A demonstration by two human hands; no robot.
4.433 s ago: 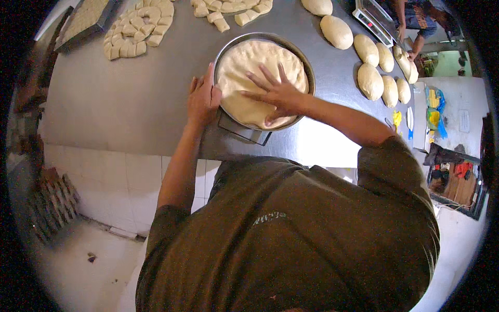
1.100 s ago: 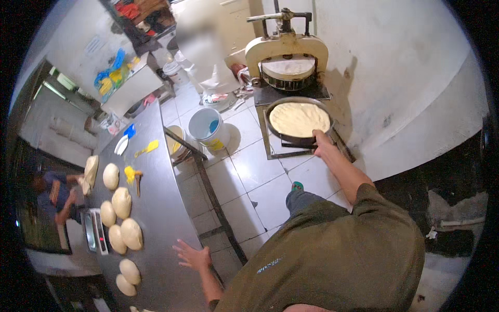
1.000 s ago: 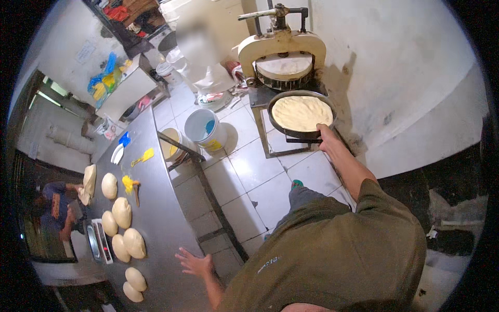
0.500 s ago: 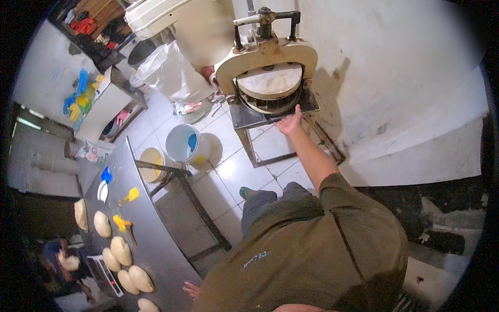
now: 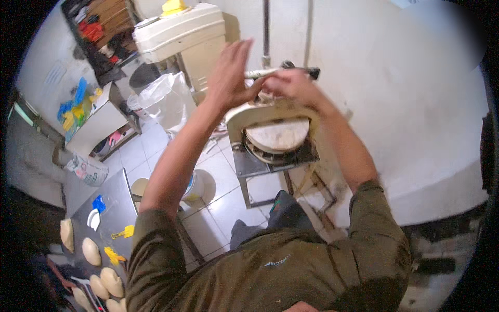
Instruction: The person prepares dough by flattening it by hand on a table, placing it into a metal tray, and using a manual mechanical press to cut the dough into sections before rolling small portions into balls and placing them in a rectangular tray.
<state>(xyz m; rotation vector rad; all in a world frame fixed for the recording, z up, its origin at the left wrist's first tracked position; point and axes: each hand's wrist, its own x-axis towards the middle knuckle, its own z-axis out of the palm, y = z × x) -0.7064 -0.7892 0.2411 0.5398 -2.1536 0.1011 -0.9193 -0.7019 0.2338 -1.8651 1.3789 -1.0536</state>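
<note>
A cream-coloured dough press with an arched frame and a round pale plate stands in front of me on a metal stand. Across its top runs a handle bar, partly hidden by my hands. My left hand is raised at the bar's left end, fingers stretched out and nothing in them. Over the middle of the bar is my right hand, its fingers smeared by motion. Whether it grips the bar or only passes in front of it, I cannot tell.
Several dough pieces lie on a metal table at lower left, with a yellow scraper and a brush. A bucket stands on the tiles behind my left arm. A cream machine and plastic bag are beyond.
My right hand has left the press's lower front edge and risen to its top handle. My left hand has come up from the table's edge. The view has shifted.
</note>
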